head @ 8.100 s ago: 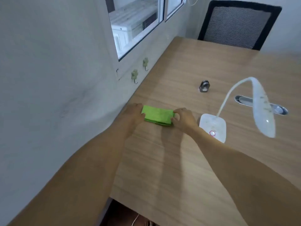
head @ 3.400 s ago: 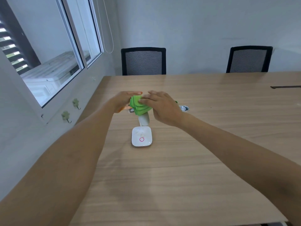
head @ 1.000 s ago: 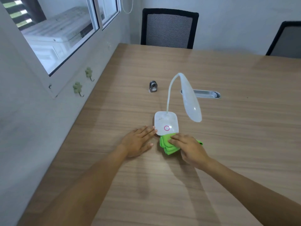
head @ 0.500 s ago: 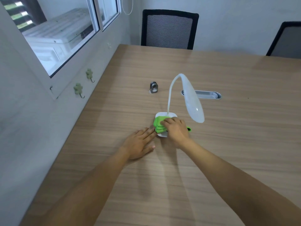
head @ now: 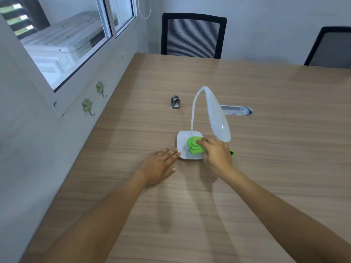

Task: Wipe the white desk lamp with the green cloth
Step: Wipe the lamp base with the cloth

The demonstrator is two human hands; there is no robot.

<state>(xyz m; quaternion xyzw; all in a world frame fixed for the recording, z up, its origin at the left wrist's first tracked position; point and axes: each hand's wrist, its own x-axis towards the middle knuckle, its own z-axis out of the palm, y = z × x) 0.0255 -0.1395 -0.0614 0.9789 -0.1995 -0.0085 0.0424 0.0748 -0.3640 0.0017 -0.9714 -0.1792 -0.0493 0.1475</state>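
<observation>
The white desk lamp (head: 218,118) stands mid-table, its thin neck arching up from a square base (head: 182,143) and its long head drooping toward me. My right hand (head: 216,154) presses the folded green cloth (head: 193,147) onto the base's top, covering most of its right side and its button. A corner of the cloth pokes out right of my wrist. My left hand (head: 159,166) lies flat on the wooden table (head: 266,149), fingers spread, fingertips touching the base's left edge.
A small metal ring-shaped object (head: 175,102) stands behind the lamp. A metal cable slot (head: 237,110) is set in the table to the right. Two black mesh chairs (head: 192,36) line the far side. The wall with two green hooks (head: 87,105) and a window runs along the left.
My right hand slid the cloth from the table in front of the base up onto the base and across its top. My left hand stayed flat beside the base.
</observation>
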